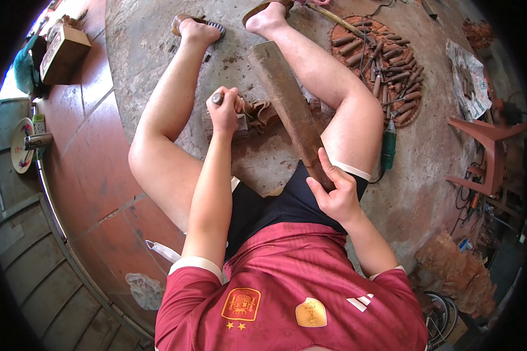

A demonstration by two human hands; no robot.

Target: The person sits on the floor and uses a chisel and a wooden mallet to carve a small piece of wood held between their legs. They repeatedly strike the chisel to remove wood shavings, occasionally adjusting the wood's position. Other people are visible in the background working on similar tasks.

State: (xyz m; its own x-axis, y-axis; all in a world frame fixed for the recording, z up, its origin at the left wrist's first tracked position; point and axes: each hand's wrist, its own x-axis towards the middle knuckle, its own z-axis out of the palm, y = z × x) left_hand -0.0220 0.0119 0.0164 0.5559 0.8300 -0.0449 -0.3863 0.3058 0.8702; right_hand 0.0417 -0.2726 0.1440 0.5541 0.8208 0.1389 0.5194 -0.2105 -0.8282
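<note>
My left hand (226, 112) is closed around a chisel (218, 99), of which only the round butt end shows above the fist. Its blade is hidden by the hand. Beside that fist, on the floor between my legs, lies a block of carved brown wood (263, 116), partly covered by my hand and the mallet. In my right hand (338, 190) is the narrow end of a long wooden mallet (287, 108). Its broad end points away from me, raised over the right side of the carving.
Far right, a round mat (413, 111) bears several wooden-handled chisels. Next to it lie a green power tool (389, 146) with a cord, and a brown plastic stool (489, 155) on its side. A cardboard box (64, 55) stands at far left; a clear plastic bag (144, 291) lies near left.
</note>
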